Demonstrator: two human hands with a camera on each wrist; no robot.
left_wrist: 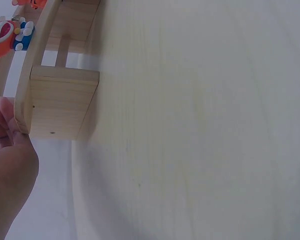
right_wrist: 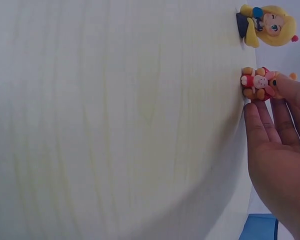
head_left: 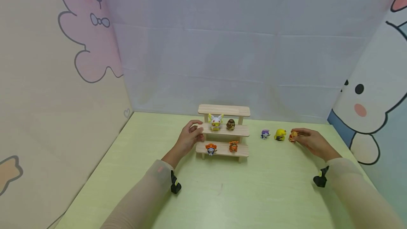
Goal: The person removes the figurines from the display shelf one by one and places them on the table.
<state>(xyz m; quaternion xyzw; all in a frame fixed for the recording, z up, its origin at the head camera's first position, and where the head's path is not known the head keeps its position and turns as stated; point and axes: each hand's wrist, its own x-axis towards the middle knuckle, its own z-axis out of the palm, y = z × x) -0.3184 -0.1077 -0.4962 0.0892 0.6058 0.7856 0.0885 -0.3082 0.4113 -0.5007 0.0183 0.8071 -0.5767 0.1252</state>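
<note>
A small wooden three-tier display stand (head_left: pixel 224 129) stands near the back of the table. My left hand (head_left: pixel 190 138) grips the left end of its middle tier; in the left wrist view the lower tier hides part of the fingers. At the right, my right hand (head_left: pixel 314 143) pinches an orange bear figurine (right_wrist: pixel 257 82) with red on it, between thumb and fingers, at the table surface. Just left of it stands a yellow-haired figurine (head_left: pixel 280 135), then a purple-topped figurine (head_left: pixel 265 134).
On the middle tier are a white-and-yellow big-eared figurine (head_left: pixel 215 122) and a brown figurine (head_left: pixel 230 124). The lower tier bears an orange-hatted, blue-and-white figurine (head_left: pixel 211 149) and an orange striped figurine (head_left: pixel 233 146). A pale curtain (head_left: pixel 203 56) hangs behind the table (head_left: pixel 241 193).
</note>
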